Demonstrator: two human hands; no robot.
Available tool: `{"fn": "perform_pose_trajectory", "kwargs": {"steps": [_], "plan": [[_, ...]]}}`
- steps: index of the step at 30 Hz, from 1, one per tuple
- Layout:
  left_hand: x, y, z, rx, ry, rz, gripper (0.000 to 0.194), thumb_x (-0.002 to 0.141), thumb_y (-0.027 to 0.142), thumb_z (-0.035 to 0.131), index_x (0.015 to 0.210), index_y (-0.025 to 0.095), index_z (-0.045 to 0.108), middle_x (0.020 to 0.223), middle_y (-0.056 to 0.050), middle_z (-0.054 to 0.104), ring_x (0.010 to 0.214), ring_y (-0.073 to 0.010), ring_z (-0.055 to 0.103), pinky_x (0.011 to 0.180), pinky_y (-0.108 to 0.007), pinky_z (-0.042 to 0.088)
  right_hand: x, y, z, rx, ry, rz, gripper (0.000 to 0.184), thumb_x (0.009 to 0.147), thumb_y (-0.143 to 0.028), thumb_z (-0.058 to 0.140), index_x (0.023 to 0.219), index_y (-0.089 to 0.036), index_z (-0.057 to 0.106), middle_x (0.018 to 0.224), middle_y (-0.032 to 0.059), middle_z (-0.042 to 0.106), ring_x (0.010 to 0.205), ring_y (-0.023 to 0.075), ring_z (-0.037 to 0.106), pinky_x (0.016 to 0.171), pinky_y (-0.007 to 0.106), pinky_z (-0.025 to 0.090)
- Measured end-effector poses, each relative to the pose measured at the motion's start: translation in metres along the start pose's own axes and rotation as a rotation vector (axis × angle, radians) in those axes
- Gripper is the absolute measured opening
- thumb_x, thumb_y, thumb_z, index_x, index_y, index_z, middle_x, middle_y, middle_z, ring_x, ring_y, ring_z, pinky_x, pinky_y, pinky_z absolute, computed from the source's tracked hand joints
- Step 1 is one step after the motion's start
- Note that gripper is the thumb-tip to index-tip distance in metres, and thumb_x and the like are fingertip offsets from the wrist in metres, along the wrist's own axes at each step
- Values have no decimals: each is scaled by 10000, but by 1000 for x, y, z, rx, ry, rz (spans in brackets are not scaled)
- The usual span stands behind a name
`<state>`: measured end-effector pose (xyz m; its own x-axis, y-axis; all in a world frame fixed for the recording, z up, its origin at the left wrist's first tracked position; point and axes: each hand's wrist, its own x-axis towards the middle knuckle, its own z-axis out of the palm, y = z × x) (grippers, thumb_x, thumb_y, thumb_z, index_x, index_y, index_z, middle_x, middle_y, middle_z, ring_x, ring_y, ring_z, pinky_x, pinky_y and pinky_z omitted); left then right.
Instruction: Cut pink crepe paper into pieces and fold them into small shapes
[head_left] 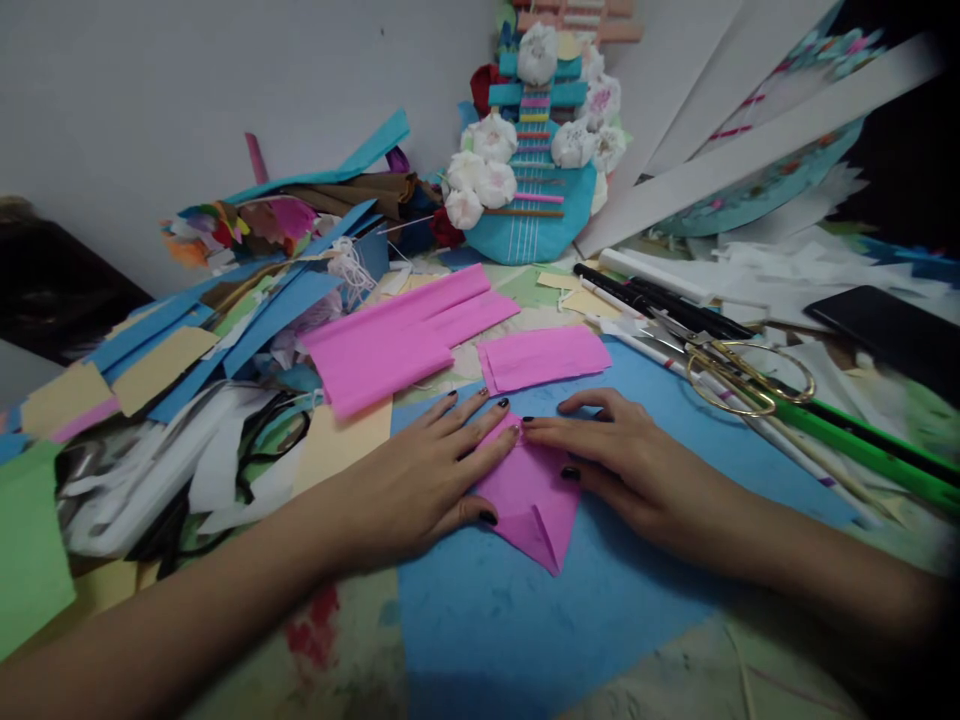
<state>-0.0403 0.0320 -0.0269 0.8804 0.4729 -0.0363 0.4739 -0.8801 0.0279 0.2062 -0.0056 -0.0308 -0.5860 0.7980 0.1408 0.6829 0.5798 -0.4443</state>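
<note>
This looks like a paper-craft workspace, though whether it is in a home or a studio cannot be told. The tabletop [337, 640] is strewn with coloured paper scraps [165, 370], gold-handled scissors [750, 385], pens [667, 300] and a green cutter [862, 450], while a turquoise paper instrument [532, 200] with white paper flowers [480, 165] stands by the plain wall [247, 70].

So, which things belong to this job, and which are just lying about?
Seemingly in use:
Pink sheet, under left hand and right hand
Blue sheet beneath
Perhaps folded pink piece beyond

Seemingly lying about:
Gold-handled scissors
Guitar-shaped model
Green sheet, left
</note>
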Motion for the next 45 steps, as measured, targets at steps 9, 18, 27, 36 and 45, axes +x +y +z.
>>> {"fn": "perform_pose_trajectory", "kwargs": {"steps": [9, 18, 27, 36, 45], "plan": [[-1, -2, 2, -31, 36, 6, 625, 925, 530, 346, 1428, 164, 288, 1494, -157, 287, 1395, -327, 188, 1111, -505, 166, 3, 4, 0, -161, 112, 25, 407, 936, -263, 380, 1323, -276, 504, 1353, 57, 521, 1109, 299, 417, 843, 490, 392], [-1, 1, 2, -18, 33, -10, 608, 923, 526, 362, 1412, 169, 312, 1484, -161, 308, 1392, -317, 206, 1108, -501, 180, 10, -5, 3, -355, 97, 114, 415, 939, -457, 347, 1277, -326, 550, 1330, 66, 535, 1094, 361, 410, 793, 524, 351], [-2, 0, 3, -34, 82, 1, 585, 912, 517, 406, 1384, 175, 359, 1464, -162, 346, 1386, -305, 231, 1105, -490, 208, 14, -5, 6, -367, 99, 58, 463, 934, -473, 358, 1369, -337, 434, 1387, 113, 471, 1122, 346, 402, 837, 525, 336], [-2, 1, -1, -16, 23, -9, 606, 922, 537, 355, 1413, 184, 325, 1491, -161, 289, 1393, -315, 202, 1100, -506, 208, 14, -6, 7, -498, 89, 109, 472, 922, -524, 334, 1349, -363, 457, 1411, 148, 424, 1133, 401, 404, 791, 550, 358], [-2, 0, -1, -5, 42, -15, 628, 910, 572, 338, 1421, 207, 318, 1491, -138, 300, 1385, -315, 228, 1103, -514, 203, 1, 10, -6, -453, 65, -19, 525, 921, -514, 370, 1414, -334, 349, 1474, 117, 349, 1222, 393, 361, 859, 573, 354]]}}
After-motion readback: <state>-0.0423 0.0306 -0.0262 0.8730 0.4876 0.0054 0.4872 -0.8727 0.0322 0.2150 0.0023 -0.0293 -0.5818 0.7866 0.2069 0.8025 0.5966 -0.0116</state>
